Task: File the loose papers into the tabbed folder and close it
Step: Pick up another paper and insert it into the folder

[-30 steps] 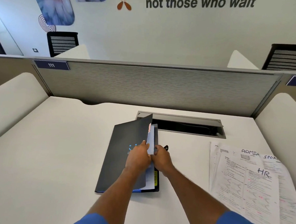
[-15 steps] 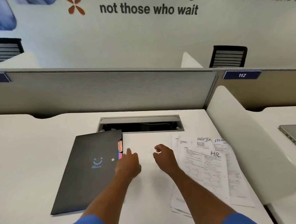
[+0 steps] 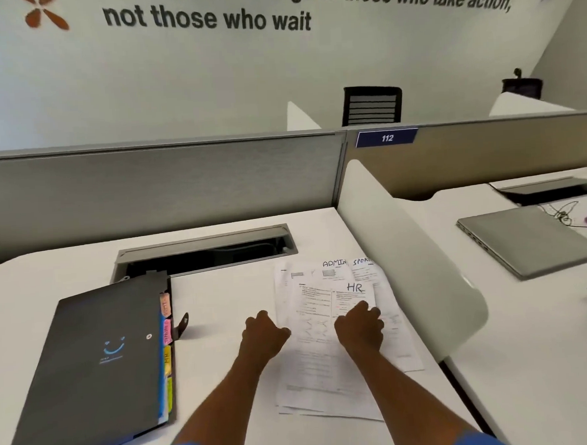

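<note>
A dark grey tabbed folder [image 3: 98,361] with a blue smile logo lies closed on the white desk at the left, coloured tabs [image 3: 167,331] sticking out of its right edge and its clasp strap [image 3: 183,325] hanging loose. A loose stack of printed papers [image 3: 327,373] marked ADMIN, SPORT and HR lies to the right. My left hand [image 3: 264,336] hovers at the stack's left edge, fingers loosely curled, holding nothing. My right hand [image 3: 360,327] rests on top of the papers below the HR mark, fingers bent; I cannot tell if it grips a sheet.
A grey cable-tray opening [image 3: 205,250] sits in the desk behind the folder. A white divider [image 3: 406,260] bounds the desk on the right. Beyond it lie a closed laptop [image 3: 527,240] and cables. Grey partition panels [image 3: 154,185] stand at the back.
Both hands left the folder, which now lies closed, and moved right to the paper stack. The view has swung to the right.
</note>
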{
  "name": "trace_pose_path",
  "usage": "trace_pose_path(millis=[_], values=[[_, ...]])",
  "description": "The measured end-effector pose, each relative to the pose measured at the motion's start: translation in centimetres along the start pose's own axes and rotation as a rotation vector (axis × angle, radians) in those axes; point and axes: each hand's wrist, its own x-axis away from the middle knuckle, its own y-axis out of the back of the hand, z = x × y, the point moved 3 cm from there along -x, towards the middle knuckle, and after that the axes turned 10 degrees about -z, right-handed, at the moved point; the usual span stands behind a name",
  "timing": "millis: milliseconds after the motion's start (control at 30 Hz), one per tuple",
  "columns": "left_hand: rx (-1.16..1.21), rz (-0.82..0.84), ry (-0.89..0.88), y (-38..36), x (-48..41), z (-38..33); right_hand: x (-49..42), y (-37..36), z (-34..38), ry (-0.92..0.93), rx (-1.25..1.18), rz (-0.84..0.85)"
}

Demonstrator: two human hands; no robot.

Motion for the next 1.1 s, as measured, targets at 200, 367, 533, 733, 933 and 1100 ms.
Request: trace_pose_path(millis=[200,367,533,733,933,1100], values=[[0.073,0.059,0.064,-2.5,0.8,-0.5,-1.4,-0.4,-3.0,-0.177,-0.056,0.062],[0.078,0.059,0.070,-3.0,0.9,-1.0,-2.0,-0.7,-2.9,-0.184,-0.051,0.090],[0.069,0.055,0.078,-3.0,0.4,-0.9,-2.0,-0.8,-1.9,-0.107,0.066,0.012],[0.138,0.045,0.107,-2.9,-0.4,-0.4,-2.5,-0.9,-0.8,-0.089,-0.010,-0.025],[0.233,0.001,0.107,-2.5,-0.7,-0.3,-3.1,-1.3,-0.1,-0.032,-0.242,0.032],[0.447,0.032,0.157,-1.4,-1.1,0.3,-3.0,-1.1,0.9,-0.024,-0.429,0.101]])
